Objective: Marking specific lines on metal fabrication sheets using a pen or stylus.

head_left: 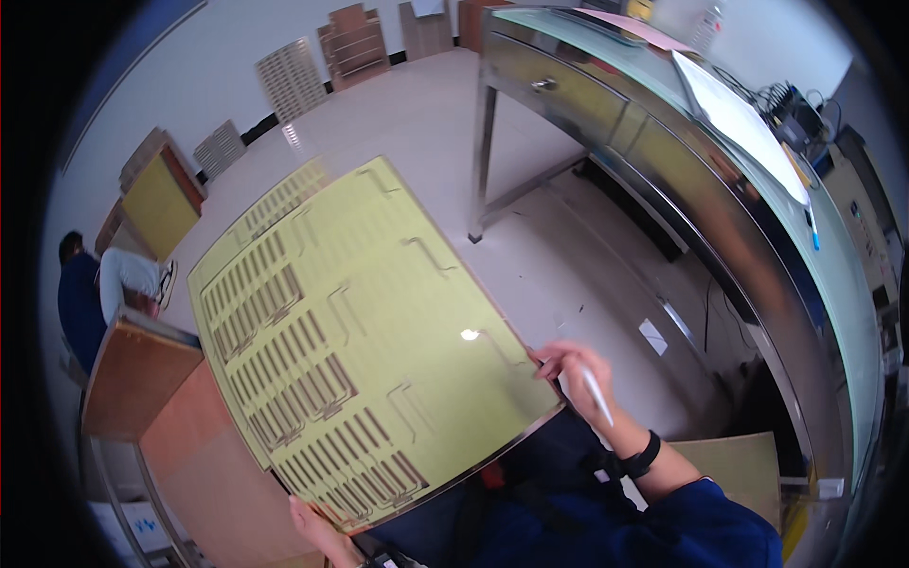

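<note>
A large yellow-green panel [445,322] lies tilted across the view in front of me. Rows of narrow dark slots fill its left half, and thin bent grooves mark the rest. My left hand [317,525] grips its near left corner, thumb on top and the other fingers hidden beneath. At the near right corner, my right hand [578,374] is closed on the panel's edge. A slim white pen [597,393] is also held in that hand, sticking out toward the wrist. Some of the panel's far end is smeared by motion.
A metal-framed desk [587,104] with a glass top stands at the right, with papers [743,128] and cables on it. Another person [80,293] sits at the far left beside a wooden board [142,379]. Several slotted boards [289,78] lean against the far wall.
</note>
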Demonstrator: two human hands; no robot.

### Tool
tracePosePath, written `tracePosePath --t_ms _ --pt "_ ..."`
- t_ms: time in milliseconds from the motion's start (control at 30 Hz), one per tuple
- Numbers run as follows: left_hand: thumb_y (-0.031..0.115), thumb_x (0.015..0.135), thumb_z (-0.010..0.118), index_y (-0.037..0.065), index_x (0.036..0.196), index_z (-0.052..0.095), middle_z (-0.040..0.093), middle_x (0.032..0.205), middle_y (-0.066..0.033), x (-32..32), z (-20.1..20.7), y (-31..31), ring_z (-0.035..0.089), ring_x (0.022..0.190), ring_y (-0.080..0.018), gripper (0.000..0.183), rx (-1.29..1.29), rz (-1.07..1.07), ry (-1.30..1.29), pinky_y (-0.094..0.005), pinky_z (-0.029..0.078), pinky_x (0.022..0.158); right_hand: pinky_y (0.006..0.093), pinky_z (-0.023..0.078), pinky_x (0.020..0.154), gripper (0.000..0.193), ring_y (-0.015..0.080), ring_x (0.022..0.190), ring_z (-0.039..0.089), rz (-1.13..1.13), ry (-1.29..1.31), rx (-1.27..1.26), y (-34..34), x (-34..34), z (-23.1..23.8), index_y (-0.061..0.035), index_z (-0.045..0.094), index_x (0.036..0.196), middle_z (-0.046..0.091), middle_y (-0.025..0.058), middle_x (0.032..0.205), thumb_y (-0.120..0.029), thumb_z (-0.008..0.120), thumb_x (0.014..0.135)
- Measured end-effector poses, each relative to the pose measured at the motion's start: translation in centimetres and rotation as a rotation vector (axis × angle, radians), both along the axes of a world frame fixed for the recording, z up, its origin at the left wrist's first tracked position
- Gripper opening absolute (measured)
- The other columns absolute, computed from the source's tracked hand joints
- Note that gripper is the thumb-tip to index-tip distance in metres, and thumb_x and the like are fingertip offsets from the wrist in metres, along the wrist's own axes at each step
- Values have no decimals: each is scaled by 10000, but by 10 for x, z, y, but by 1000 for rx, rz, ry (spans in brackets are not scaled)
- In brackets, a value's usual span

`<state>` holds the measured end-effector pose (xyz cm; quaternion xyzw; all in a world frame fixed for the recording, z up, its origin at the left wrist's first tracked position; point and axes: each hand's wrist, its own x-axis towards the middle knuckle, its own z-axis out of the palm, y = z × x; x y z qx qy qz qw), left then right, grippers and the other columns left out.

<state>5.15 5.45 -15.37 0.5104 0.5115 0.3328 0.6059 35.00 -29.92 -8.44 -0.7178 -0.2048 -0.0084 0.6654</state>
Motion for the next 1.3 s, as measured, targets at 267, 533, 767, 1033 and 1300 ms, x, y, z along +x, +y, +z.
tracePosePath --t_ms 267,533,767,1033,1300 --pt "446 979 384 -11 1272 453 577 1166 -192 25 39 -32 632 956 -291 547 -109 51 78 -406 567 680 251 494 606 230 123 708 622 -545 276 -356 -216 156 -120 -44 577 1062 665 68 862 -240 505 966" --pt "418 997 416 -112 1171 535 582 1162 -173 34 92 -61 527 984 -243 570 127 106 633 -368 428 865 263 496 610 195 130 735 636 -577 943 -552 -286 216 -279 -109 564 1026 641 36 844 -275 576 924" --pt "415 978 427 -64 1302 441 510 1279 -207 50 98 -53 544 1084 -292 578 96 256 568 -383 462 909 305 487 537 293 159 727 630 -758 1171 -565 -289 231 -383 -98 593 1063 629 56 816 -284 670 851" --pt "419 976 434 -23 1339 416 481 1311 -170 30 106 -54 529 1127 -256 573 -58 329 651 -359 461 905 359 487 618 357 206 725 601 -1118 1183 -786 -305 248 -449 -9 635 963 636 83 835 -340 691 842" --pt "398 1001 394 -46 1357 409 456 1369 -193 95 115 -83 454 1214 -285 569 -48 284 976 -350 355 1027 424 505 799 211 341 914 658 -982 750 -1201 -294 258 -436 -7 606 973 673 209 953 -194 557 888"
